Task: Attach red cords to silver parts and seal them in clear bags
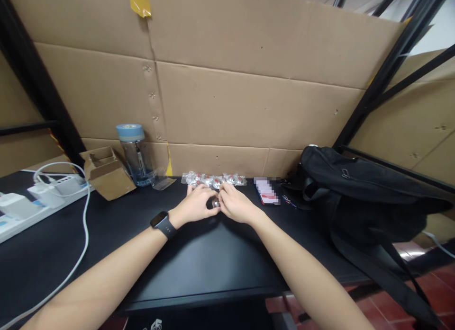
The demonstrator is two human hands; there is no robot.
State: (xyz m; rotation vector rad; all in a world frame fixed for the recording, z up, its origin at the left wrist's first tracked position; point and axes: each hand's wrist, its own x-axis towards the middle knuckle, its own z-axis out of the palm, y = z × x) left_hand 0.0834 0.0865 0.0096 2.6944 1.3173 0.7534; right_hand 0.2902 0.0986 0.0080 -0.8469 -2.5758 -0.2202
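Both hands meet on the black table [199, 259] just in front of a row of small clear packets [213, 179] with red and white contents. My left hand [195, 204], with a black watch on its wrist, and my right hand [235, 204] have their fingers curled together around a small silvery piece [215, 203] held between them. What the piece is cannot be made out.
A blue-lidded clear bottle [135, 155] and an open small cardboard box [106, 173] stand at the back left. A white power strip with chargers and cable [39, 192] lies far left. A phone [267, 191] and a black backpack [359, 197] lie right. Cardboard walls stand behind.
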